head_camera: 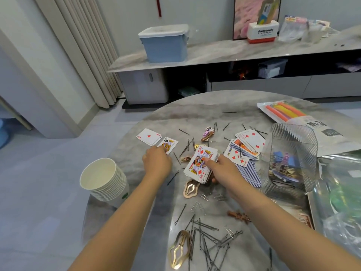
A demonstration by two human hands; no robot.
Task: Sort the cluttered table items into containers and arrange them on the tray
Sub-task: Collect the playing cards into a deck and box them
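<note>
Illumination even, soft and moderately bright; source not in view. Shadows faint and diffuse beneath the forearms. Broad pale sheen on the polished worktop along its near edge. Wide-angle distortion bows the curtain and the sideboard. Slight softness overall; far shelf contents indistinct, clear plastic at right glares.

blue lidded bin and panasonic box on sideboard

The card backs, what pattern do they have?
Blue-and-white diamond lattice, on the face-down cards; head view.
</note>
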